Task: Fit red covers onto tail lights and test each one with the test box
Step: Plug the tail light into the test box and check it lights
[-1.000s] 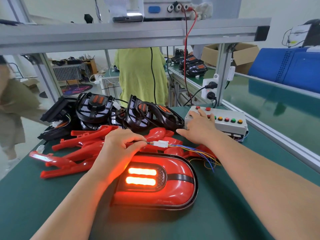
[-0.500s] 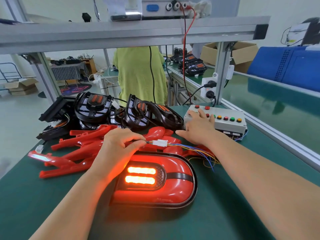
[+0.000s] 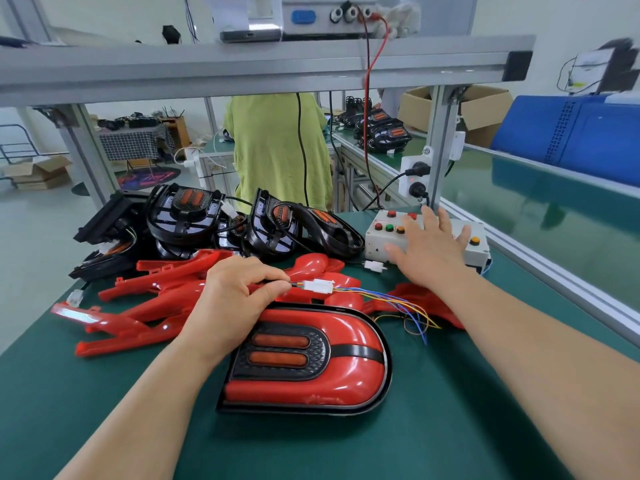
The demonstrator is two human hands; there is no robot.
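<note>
Your left hand (image 3: 239, 299) pinches the wires (image 3: 296, 284) just behind the white connector (image 3: 320, 285). Your right hand (image 3: 429, 251) is flat, fingers spread over the test box (image 3: 377, 244). The covered tail light (image 3: 308, 362) lies on the counter (image 3: 450, 427) close to you, lamps unlit. Risks: tugging by the wires could strain them or drag the light, and spread fingers may hit the wrong button.
</note>
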